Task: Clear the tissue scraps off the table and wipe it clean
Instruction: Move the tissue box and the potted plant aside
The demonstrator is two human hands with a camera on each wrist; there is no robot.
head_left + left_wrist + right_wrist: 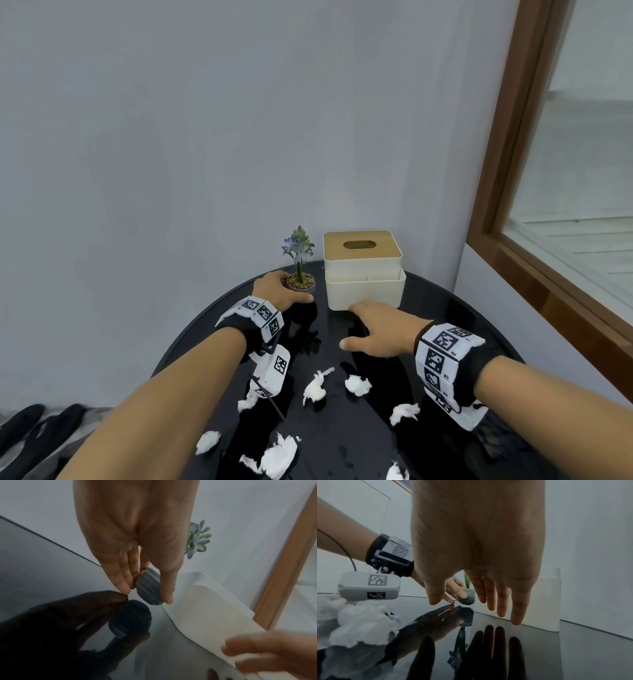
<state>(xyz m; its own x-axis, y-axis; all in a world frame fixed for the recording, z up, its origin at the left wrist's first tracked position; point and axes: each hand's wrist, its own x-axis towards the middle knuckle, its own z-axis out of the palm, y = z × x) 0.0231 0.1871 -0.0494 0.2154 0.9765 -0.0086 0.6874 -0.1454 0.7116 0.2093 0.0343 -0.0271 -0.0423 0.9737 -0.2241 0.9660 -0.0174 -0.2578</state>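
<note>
Several white tissue scraps lie scattered on the glossy black round table, mostly in its near half; one big scrap shows in the right wrist view. My left hand pinches a small grey ribbed flower pot between thumb and fingers at the table's far side. My right hand is stretched flat with straight fingers. Its fingertips reach the lower front of the white tissue box and hold nothing.
The tissue box with a wooden lid stands at the back next to the potted flower, close to the grey wall. A wood-framed window is at the right. Dark shapes lie on the floor at lower left.
</note>
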